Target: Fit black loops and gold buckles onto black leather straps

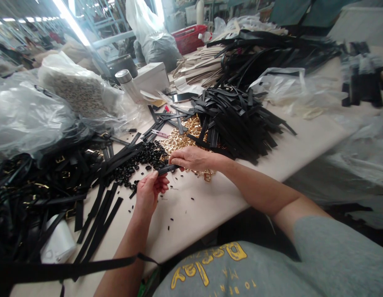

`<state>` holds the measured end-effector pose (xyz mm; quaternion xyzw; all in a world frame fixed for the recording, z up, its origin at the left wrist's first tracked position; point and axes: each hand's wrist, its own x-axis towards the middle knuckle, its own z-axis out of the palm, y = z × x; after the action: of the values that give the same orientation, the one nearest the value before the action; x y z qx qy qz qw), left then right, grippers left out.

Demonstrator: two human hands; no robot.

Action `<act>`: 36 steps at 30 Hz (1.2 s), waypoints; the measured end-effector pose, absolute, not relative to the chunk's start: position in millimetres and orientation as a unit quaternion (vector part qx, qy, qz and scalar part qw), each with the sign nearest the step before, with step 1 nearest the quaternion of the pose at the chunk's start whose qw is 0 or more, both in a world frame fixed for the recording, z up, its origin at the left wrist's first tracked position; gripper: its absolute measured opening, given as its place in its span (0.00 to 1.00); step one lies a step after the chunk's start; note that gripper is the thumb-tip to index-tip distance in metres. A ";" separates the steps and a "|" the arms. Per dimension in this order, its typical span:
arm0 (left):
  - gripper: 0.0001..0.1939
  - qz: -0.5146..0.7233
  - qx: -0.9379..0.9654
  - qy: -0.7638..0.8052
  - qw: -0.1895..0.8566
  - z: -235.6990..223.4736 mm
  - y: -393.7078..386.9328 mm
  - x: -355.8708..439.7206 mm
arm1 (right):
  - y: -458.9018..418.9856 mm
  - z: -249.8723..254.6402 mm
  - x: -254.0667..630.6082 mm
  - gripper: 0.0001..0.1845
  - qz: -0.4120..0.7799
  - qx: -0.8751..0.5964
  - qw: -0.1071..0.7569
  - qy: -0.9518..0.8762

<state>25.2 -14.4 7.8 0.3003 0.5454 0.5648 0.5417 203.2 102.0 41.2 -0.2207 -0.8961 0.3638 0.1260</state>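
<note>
A short black strap (167, 169) is stretched between my two hands over the table. My left hand (150, 187) pinches its near left end between thumb and fingers. At the far right end, my right hand (190, 158) has its fingers closed round the strap. Just beyond the hands lies a heap of gold buckles (182, 138). Small black loops (150, 152) are piled left of the buckles. Behind my right hand is a big stack of black straps (237, 119). Whether a buckle or loop is on the held strap cannot be made out.
Finished-looking black straps with buckles (39, 194) heap up at left, near a white roll (58, 241). Clear plastic bags (33, 111) stand behind them. Farther back are a flask (125, 78), a white box (152, 78), a phone (183, 97) and a red basket (190, 39).
</note>
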 end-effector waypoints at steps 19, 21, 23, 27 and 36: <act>0.16 0.567 0.275 0.524 0.573 0.6 -12.8 23.3 | 93.9 30.3 198.1 0.07 0.335 -0.183 0.256 -0.888; 0.16 0.563 0.265 0.517 0.587 -1.6 -11.1 21.3 | 93.8 26.9 196.3 0.05 0.344 -0.155 0.288 -0.880; 0.17 0.556 0.257 0.516 0.599 -3.8 -9.3 19.1 | 93.7 23.8 194.4 0.04 0.360 -0.137 0.309 -0.870; 0.18 0.550 0.256 0.523 0.599 -6.0 -8.0 17.8 | 94.1 19.9 190.4 0.03 0.390 -0.141 0.328 -0.849; 0.18 0.561 0.266 0.512 0.594 -5.7 -10.4 20.0 | 98.7 25.5 191.7 0.06 0.368 -0.195 0.390 -0.821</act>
<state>20.0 -10.4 -5.7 0.2659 0.5120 0.5607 0.5940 191.7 98.7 25.5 -0.1954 -0.8210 0.3679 0.3904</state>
